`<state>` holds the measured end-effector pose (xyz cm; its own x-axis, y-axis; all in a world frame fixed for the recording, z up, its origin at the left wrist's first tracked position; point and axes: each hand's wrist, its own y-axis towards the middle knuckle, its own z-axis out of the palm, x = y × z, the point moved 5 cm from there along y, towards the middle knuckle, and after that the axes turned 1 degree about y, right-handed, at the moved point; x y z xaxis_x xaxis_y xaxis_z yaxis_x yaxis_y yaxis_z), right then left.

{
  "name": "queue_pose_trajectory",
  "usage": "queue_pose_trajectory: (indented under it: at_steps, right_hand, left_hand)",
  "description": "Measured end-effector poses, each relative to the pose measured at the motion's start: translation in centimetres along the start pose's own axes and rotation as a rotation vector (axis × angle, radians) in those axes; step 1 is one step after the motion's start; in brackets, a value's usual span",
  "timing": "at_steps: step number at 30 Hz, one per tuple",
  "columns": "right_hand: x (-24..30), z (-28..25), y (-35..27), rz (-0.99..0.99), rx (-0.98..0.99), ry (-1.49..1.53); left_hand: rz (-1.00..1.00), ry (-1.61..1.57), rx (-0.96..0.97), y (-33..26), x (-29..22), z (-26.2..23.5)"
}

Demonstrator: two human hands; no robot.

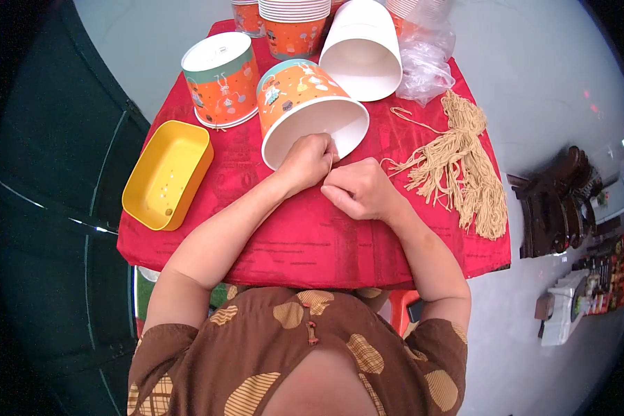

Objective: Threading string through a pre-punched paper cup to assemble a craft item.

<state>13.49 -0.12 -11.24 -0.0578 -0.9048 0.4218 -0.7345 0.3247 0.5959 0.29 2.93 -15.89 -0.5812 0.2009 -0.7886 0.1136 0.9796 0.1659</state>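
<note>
An orange and green paper bucket (pixel 301 93) lies tipped on its side, its white mouth facing me. My left hand (pixel 304 165) is closed at the lower rim of that mouth, fingers curled just inside. Close beside it, my right hand (pixel 365 190) makes a fist in front of the rim. A short bit of thin tan cord (pixel 332 159) shows between the two hands; the fingertips are mostly hidden. To the right lies a loose bundle of tan cords (pixel 464 163), with a few strands trailing toward my right hand.
A yellow tub (pixel 200 163) with small bits inside sits at the left. Behind it an orange bucket (pixel 222 93) stands upside down. Stacked buckets (pixel 295 35), a white bucket on its side (pixel 360 66) and clear plastic wrap (pixel 423 69) line the far edge of the red-covered table (pixel 305 256).
</note>
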Motion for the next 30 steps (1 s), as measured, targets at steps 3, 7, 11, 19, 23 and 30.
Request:
queue_pose_trajectory:
  at_steps: [3, 7, 11, 19, 23, 30]
  right_hand:
    - [-1.4, -0.4, -0.1, 0.208, -0.114, -0.191]
    - [-4.7, -0.4, -1.3, 0.379, -0.229, -0.259]
    - [-5.3, 0.0, -1.5, 0.401, -0.183, -0.242]
    - [-5.3, 0.6, -1.6, 0.411, -0.148, -0.193]
    - [-5.3, 0.9, -1.6, 0.425, -0.128, -0.162]
    - [-5.4, 1.1, -1.5, 0.430, -0.139, -0.209]
  left_hand:
    - [0.036, -0.009, -0.030, -0.2, -0.1, 0.0]
    - [0.045, 0.006, -0.042, -0.3, -0.2, -0.2]
    - [0.048, -0.042, -0.023, -0.5, -0.2, -0.4]
    - [0.043, -0.098, 0.001, -0.7, 0.0, -0.3]
    - [0.017, -0.131, 0.042, -0.7, 0.2, -0.4]
    - [0.067, -0.149, 0.054, -0.8, 0.5, -0.1]
